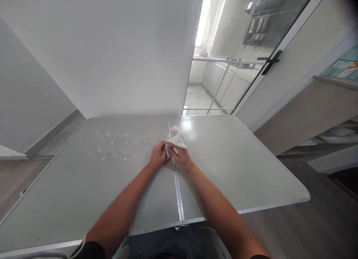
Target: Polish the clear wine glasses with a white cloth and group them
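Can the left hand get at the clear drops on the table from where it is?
Probably yes: the left hand is on the same side of the centre seam as the clear drops, with only bare table between. It seems to be gripping the white cloth, though.

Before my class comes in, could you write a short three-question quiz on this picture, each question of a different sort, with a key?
1. True or false: the crumpled white fabric cloth lies apart from both the left hand and the right hand.

2. Multiple choice: where are the clear, shiny droplets on the pale grey, metal-edged table?
A. Right of the centre seam
B. Left of the centre seam
C. Along the near edge

3. Fill in the blank: the lever handle on the glass-paned door is coloured ____.

Key: 1. False; 2. B; 3. black.
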{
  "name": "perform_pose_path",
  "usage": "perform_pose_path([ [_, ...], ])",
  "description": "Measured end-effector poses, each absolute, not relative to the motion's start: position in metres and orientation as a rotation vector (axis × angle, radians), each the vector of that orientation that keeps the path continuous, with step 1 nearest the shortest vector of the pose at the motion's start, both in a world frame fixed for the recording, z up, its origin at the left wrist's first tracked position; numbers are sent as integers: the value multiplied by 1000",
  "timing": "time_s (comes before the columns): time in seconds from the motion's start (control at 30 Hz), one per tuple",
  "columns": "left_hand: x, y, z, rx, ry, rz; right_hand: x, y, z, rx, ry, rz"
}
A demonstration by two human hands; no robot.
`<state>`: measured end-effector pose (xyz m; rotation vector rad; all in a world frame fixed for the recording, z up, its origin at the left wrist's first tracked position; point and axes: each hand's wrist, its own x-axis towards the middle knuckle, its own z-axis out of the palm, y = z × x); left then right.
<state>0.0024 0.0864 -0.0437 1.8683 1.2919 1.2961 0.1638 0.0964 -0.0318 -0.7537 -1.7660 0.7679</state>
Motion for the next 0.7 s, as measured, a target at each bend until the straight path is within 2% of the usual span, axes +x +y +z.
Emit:
perform_pose_path([
  [0.17, 5, 84, -46, 2106, 1375, 1157, 174, 95, -17, -844, -1888, 545],
  [0.27, 6, 81, -46, 2162, 1373, 1137, 180, 94, -1, -773, -1789, 567],
  [0.53, 10, 79, -43, 1799, 924, 1154, 168, 90, 5, -481, -1116, 1465],
  [0.7, 10, 81, -47, 1611, 858, 1122, 167, 93, 6, -481, -1129, 1590],
])
